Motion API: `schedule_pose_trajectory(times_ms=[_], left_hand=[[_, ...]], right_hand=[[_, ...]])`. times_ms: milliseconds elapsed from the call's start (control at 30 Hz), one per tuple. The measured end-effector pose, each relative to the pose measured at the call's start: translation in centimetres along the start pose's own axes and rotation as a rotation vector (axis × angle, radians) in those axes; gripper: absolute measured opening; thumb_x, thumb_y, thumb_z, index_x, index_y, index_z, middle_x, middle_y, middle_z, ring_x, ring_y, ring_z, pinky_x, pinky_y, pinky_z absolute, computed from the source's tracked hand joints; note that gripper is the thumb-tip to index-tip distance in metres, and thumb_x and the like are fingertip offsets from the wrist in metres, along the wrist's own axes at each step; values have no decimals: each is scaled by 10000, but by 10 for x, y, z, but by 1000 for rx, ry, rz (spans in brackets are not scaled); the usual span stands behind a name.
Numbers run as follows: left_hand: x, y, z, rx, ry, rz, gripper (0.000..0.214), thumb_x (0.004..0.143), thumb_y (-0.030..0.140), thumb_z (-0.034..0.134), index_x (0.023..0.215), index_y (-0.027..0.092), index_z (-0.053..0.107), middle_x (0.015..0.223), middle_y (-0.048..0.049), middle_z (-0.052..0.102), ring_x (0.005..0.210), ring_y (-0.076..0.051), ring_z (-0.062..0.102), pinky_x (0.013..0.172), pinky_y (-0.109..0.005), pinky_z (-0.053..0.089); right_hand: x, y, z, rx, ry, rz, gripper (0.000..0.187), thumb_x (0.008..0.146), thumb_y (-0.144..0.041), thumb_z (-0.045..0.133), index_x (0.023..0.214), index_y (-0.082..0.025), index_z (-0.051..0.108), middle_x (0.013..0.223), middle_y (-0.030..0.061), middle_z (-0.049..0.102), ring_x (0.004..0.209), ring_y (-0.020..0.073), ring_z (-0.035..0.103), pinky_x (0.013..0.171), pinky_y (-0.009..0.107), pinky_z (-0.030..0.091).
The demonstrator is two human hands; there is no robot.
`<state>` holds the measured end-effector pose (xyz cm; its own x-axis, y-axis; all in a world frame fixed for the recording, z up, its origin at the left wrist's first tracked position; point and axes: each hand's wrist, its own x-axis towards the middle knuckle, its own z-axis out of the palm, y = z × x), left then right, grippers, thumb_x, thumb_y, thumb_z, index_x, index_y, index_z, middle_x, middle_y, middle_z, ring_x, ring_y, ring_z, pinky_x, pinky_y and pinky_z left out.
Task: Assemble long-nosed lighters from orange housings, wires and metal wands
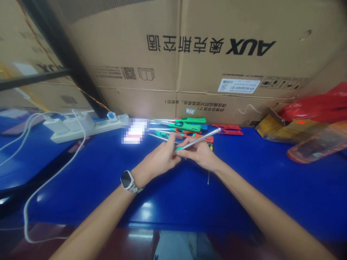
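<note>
Both my hands meet over the blue table (114, 169), closed on one long-nozzle lighter (200, 139) with a green handle and a metal tube that points up to the right. My left hand (158, 159), with a smartwatch (127, 180) on its wrist, grips the handle end. My right hand (199, 153) pinches the lighter from the other side. Just behind them lies a pile of several more lighters (184, 127) with green, red and blue handles.
A large cardboard box (189, 57) forms a wall behind the pile. A white power strip (81, 126) with cables lies at the left. Red plastic bags and packets (311, 122) lie at the right. A thin metal rod (208, 177) lies near my right wrist.
</note>
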<state>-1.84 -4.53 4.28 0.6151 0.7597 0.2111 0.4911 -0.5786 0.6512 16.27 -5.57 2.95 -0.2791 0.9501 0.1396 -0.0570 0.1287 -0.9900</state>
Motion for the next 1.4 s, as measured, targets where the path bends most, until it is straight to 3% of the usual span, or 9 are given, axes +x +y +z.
schedule_pose_trajectory(times_ms=[167,333,400,700,800,900,1067,1233,1400], left_hand=[[5,3,3,-62,63,25,554,825,159,554,1339,202,354,918,-49,684,724,-196,663,636,-275,448],[11,8,9,-72,115,5,590,843,195,548,1394,188,339,716,24,605,538,-139,551,532,-235,366],[12,11,10,-58,98,15,599,835,169,531,1405,198,348,674,45,567,514,-128,516,520,-226,345],[28,15,15,-290,174,67,400,846,156,554,1240,200,499,993,-54,661,829,-174,643,711,-260,482],[36,16,13,-543,239,-47,250,908,316,583,1129,206,545,706,34,557,558,-111,527,567,-227,442],[39,21,17,-911,299,-192,307,942,514,532,937,207,523,543,104,332,399,-69,328,451,-198,350],[32,32,33,-1204,487,-185,393,927,562,543,823,188,481,791,-15,631,740,-133,621,707,-259,521],[13,22,35,-1111,366,-212,450,907,585,564,990,148,634,1067,-90,716,961,-195,668,857,-315,526],[-1,15,31,-1056,224,-264,503,887,601,596,1084,145,673,1077,-115,730,942,-216,689,834,-336,535]], right_hand=[[0,-4,3,14,32,-46,319,652,-443,860,802,-211,700,802,15,721,764,177,668,755,337,540],[-3,-4,10,18,331,-125,349,718,-540,789,775,-213,684,703,8,666,649,154,612,670,315,531],[-3,-3,13,4,381,-146,361,696,-537,809,726,-210,660,707,15,667,665,161,616,697,324,538],[0,-7,5,-47,295,-184,430,726,-594,760,907,-223,638,798,32,660,801,200,628,768,342,526],[-11,-7,0,-80,373,-203,412,800,-566,700,1006,-233,570,795,6,618,754,168,598,712,304,493],[-27,0,1,-234,384,-144,405,783,-510,734,1008,-232,545,876,18,635,781,167,604,676,288,468],[-47,7,8,-368,144,-42,355,808,-375,724,1104,-244,577,953,23,704,830,195,668,774,334,510],[-55,-2,1,-435,130,-18,250,821,-365,695,1012,-230,606,830,-9,688,680,167,624,674,306,488],[-59,-6,3,-553,180,-52,335,796,-453,726,1033,-231,648,886,3,715,673,168,602,645,296,458]])
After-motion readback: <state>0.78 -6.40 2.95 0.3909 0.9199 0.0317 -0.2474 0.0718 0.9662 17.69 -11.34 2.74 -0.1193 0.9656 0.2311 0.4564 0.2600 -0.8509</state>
